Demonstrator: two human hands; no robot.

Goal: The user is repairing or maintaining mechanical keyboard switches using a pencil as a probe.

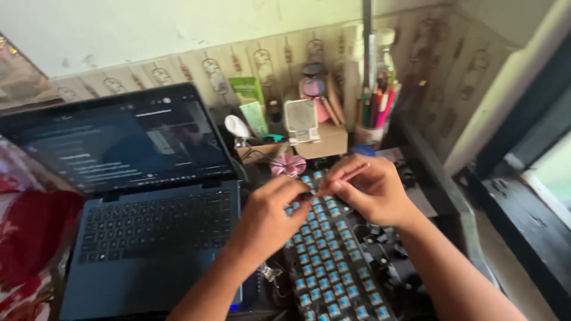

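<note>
A desk point(440, 184) carried everything, pushed into a corner of the wall. The laptop point(148, 226) lay open along the desk's left side, its screen dark with pale text. Just right of it, running from the desk's middle toward the near edge, sat a keyboard point(333, 267) stripped of its caps, blue switches showing. Loose black keycaps point(386, 255) were heaped against its right edge. At the back stood a pencil cup point(372, 128), a small box point(324, 139) and a white fan point(300, 119). Both hands met over the keyboard's far end. The right hand point(372, 190) was pinched on a thin stick point(342, 178). The left hand point(270, 217) had its fingertips point(300, 193) closed together on something small and dark; I could not tell what.
</note>
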